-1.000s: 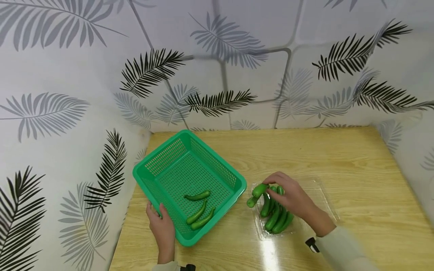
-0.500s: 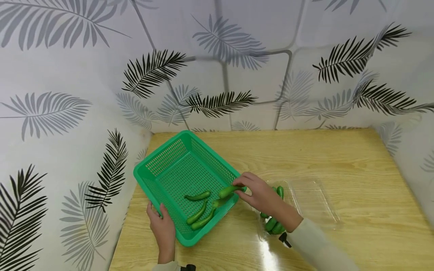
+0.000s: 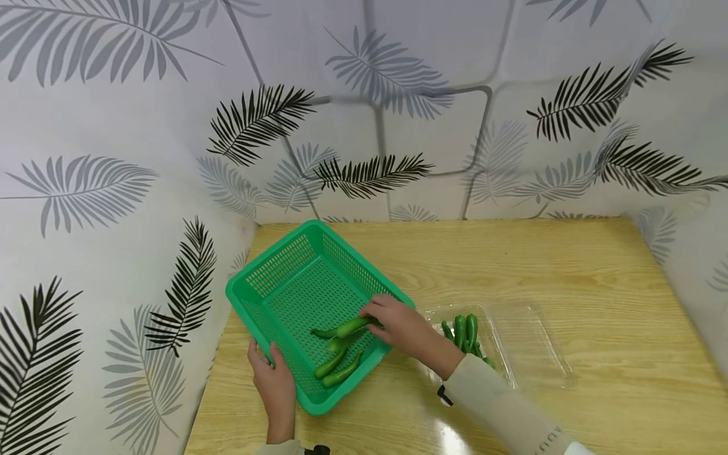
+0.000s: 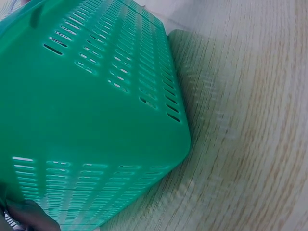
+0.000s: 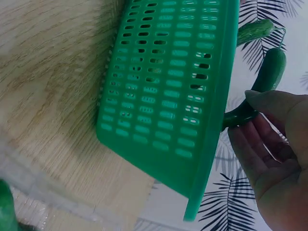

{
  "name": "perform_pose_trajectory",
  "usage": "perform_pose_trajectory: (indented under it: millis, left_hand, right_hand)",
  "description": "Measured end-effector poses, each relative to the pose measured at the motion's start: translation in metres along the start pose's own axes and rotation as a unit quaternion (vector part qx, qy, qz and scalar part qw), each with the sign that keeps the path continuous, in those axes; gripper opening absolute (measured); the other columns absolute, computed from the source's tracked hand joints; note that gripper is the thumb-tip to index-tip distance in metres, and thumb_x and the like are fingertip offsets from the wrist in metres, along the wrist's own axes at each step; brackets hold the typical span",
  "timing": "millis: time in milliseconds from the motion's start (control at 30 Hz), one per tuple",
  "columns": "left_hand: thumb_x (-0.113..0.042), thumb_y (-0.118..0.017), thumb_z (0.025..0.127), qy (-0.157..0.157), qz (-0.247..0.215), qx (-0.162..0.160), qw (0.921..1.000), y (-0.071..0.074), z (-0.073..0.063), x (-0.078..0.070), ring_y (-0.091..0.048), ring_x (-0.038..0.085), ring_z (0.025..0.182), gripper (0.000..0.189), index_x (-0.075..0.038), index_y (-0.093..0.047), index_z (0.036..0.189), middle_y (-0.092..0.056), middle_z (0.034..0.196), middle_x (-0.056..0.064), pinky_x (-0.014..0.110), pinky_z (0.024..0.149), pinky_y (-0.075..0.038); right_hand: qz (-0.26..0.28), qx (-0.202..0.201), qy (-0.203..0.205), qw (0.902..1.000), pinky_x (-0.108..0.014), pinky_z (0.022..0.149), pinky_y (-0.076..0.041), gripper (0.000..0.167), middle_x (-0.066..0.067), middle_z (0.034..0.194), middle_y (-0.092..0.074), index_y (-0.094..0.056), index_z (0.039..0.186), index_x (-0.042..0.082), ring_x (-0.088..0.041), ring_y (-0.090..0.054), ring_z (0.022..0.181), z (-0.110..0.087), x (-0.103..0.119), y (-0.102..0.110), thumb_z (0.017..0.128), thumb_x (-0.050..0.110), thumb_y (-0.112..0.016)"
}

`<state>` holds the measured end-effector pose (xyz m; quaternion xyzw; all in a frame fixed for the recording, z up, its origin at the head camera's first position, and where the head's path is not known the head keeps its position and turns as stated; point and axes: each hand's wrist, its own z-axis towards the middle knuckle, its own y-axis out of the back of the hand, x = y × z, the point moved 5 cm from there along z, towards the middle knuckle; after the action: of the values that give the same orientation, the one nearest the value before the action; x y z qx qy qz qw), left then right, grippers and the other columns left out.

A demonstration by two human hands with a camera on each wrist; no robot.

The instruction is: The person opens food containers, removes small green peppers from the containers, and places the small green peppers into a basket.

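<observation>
My right hand reaches over the right rim of a green plastic basket. It pinches small green cucumbers by their thin ends, two by the look of the head view. In the right wrist view, thumb and fingers close on one curved cucumber, and a paler one shows beyond the rim. Several more cucumbers lie on the basket floor. At the basket's near left side my left hand holds the rim; in the left wrist view only dark fingertips show by the wall.
Right of the basket, a clear plastic box holds several cucumbers, partly hidden by my right forearm. Its transparent lid lies folded out to the right. The wooden table meets leaf-patterned walls behind and at the sides.
My right hand has moved left from the clear box to over the basket, carrying two cucumbers down towards the others. The left hand and basket have stayed put.
</observation>
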<state>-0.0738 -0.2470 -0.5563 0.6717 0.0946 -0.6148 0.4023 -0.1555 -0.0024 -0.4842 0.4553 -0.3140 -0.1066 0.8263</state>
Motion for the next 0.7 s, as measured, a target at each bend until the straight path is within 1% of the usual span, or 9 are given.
perform_pose_trajectory:
  millis: [133, 267, 400, 533, 700]
  left_hand:
    - [-0.033, -0.04, 0.1, 0.0, -0.005, -0.002, 1.0, 0.0, 0.0, 0.002, -0.058, 0.033, 0.063, 0.053, -0.007, -0.025, 0.145, -0.059, 0.077, 0.021, 0.028, 0.049, -0.043]
    - [-0.032, -0.04, 0.1, -0.001, -0.009, -0.003, 1.0, 0.0, -0.001, 0.001, -0.058, 0.035, 0.064, 0.053, -0.006, -0.025, 0.145, -0.059, 0.079, 0.021, 0.027, 0.049, -0.043]
    - [-0.031, -0.041, 0.1, -0.002, -0.011, -0.002, 0.9999, -0.001, -0.001, 0.001, -0.057, 0.035, 0.063, 0.053, -0.006, -0.025, 0.145, -0.059, 0.077, 0.021, 0.027, 0.049, -0.043]
    - [-0.03, -0.04, 0.1, -0.005, -0.014, 0.001, 0.9999, -0.001, -0.002, 0.001, -0.058, 0.035, 0.064, 0.053, -0.006, -0.024, 0.145, -0.059, 0.078, 0.022, 0.027, 0.05, -0.043]
    - [-0.032, -0.039, 0.1, -0.004, -0.014, 0.002, 0.9999, -0.001, -0.001, 0.001, -0.059, 0.034, 0.065, 0.053, -0.007, -0.024, 0.145, -0.059, 0.079, 0.022, 0.027, 0.05, -0.044]
  right_hand:
    - [-0.003, 0.052, -0.02, 0.9984, -0.023, 0.072, -0.046, 0.024, 0.003, 0.096, -0.056, -0.065, 0.105, 0.014, -0.01, -0.054, 0.086, 0.006, 0.0, -0.015, 0.083, 0.01, -0.072]
    - [-0.001, 0.092, -0.039, 0.995, -0.023, 0.071, -0.047, 0.024, 0.002, 0.097, -0.057, -0.066, 0.106, 0.013, -0.01, -0.055, 0.086, 0.009, 0.0, -0.025, 0.083, 0.01, -0.071]
    - [0.003, 0.124, -0.059, 0.9905, -0.025, 0.074, -0.047, 0.022, 0.0, 0.099, -0.059, -0.067, 0.106, 0.011, -0.013, -0.057, 0.09, 0.009, -0.002, -0.033, 0.084, 0.009, -0.07]
    - [0.001, 0.156, -0.082, 0.9843, -0.024, 0.076, -0.048, 0.02, 0.0, 0.1, -0.06, -0.067, 0.106, 0.01, -0.014, -0.057, 0.092, 0.009, -0.005, -0.039, 0.085, 0.009, -0.068]
    - [-0.006, 0.18, -0.106, 0.978, -0.025, 0.076, -0.048, 0.019, -0.001, 0.099, -0.063, -0.069, 0.103, 0.009, -0.014, -0.058, 0.092, 0.013, -0.008, -0.045, 0.084, 0.007, -0.07]
